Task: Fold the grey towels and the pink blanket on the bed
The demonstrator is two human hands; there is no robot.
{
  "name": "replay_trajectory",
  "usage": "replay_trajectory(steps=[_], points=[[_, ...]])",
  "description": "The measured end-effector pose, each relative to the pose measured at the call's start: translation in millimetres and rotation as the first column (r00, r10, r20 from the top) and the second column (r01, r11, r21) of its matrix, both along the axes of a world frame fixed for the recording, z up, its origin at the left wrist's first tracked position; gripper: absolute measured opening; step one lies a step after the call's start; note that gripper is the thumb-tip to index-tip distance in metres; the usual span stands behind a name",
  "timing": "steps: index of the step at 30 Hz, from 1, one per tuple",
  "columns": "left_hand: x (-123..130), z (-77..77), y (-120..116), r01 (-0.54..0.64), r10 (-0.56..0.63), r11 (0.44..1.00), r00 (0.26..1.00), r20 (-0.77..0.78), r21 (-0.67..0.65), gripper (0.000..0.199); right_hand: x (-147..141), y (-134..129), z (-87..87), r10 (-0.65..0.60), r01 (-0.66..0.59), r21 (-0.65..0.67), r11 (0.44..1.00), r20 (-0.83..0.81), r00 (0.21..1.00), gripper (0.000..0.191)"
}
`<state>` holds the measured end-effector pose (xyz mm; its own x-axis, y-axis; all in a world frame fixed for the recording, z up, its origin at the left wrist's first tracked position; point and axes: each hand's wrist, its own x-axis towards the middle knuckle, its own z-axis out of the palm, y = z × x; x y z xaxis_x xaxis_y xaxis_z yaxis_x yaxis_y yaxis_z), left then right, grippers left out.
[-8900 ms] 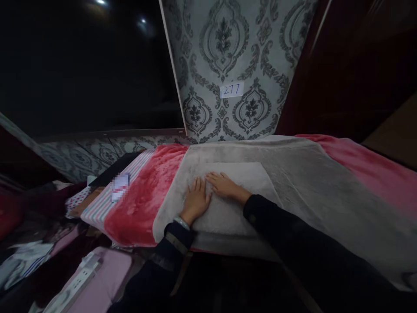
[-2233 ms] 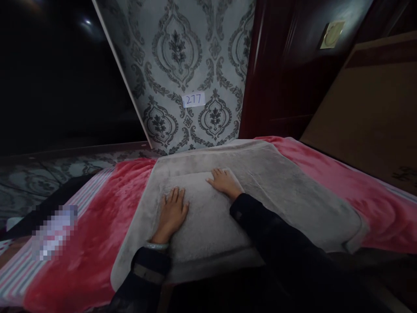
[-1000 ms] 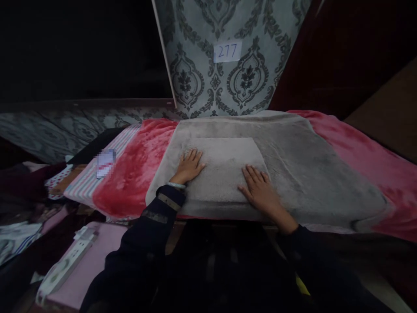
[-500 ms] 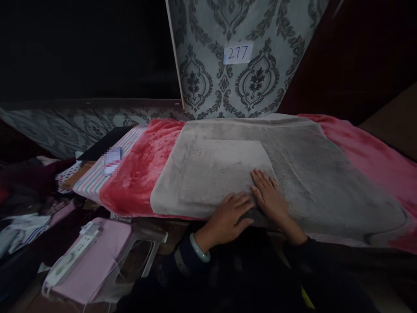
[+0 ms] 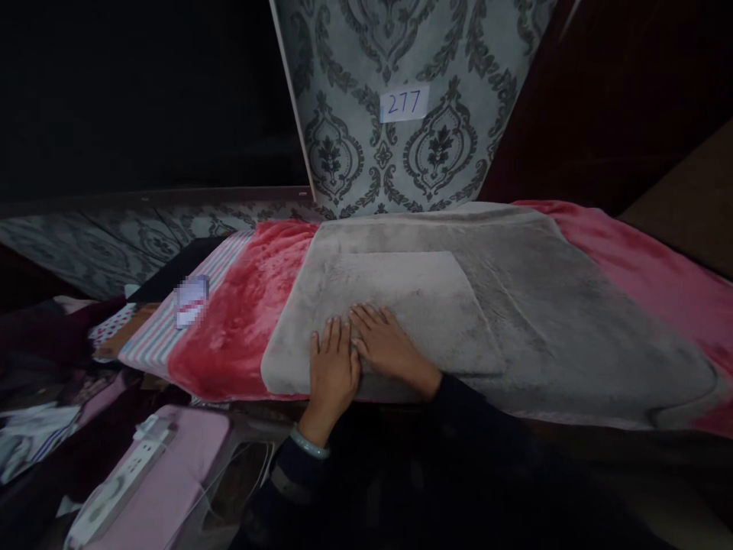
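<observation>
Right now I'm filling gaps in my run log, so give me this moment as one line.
left hand: open, palm down on grey cloth | right hand: open, palm down, close beside | grip: none | red blanket: under cloth

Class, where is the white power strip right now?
In the head view, the white power strip lies at the lower left, on the pink surface.

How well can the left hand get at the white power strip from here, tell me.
Probably yes: the left hand lies flat on the grey blanket, holding nothing, and the power strip sits uncovered on the pink surface to its left.
</observation>
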<state>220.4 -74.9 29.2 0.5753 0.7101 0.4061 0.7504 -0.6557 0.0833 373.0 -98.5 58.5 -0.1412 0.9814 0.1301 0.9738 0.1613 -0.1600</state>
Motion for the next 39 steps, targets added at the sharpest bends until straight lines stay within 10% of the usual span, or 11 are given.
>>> replay_trajectory(steps=[13,20,25,39], points=[[-8,7.0,7,0.053,-0.048,0.997,0.995,0.09,-0.061,0.048,116,-64,-15.1,-0.202,0.207,-0.062,0.976,0.074,0.977,0.069],[3,44.9,72,0.114,-0.103,0.969,0.993,0.065,-0.217,0.053,81,23,42.4,-0.065,0.069,-0.05,0.996,0.09,0.994,0.064],[15,29.2,82,0.046,-0.076,0.968,0.991,-0.114,-0.247,0.059,42,83,27.3,0.038,-0.034,-0.049,0.998,0.084,0.996,0.061],[11,15.0,82,0.043,-0.06,0.982,0.994,-0.089,-0.186,0.055,182,31,-7.6,-0.312,0.319,-0.038,0.947,0.127,0.942,0.069]])
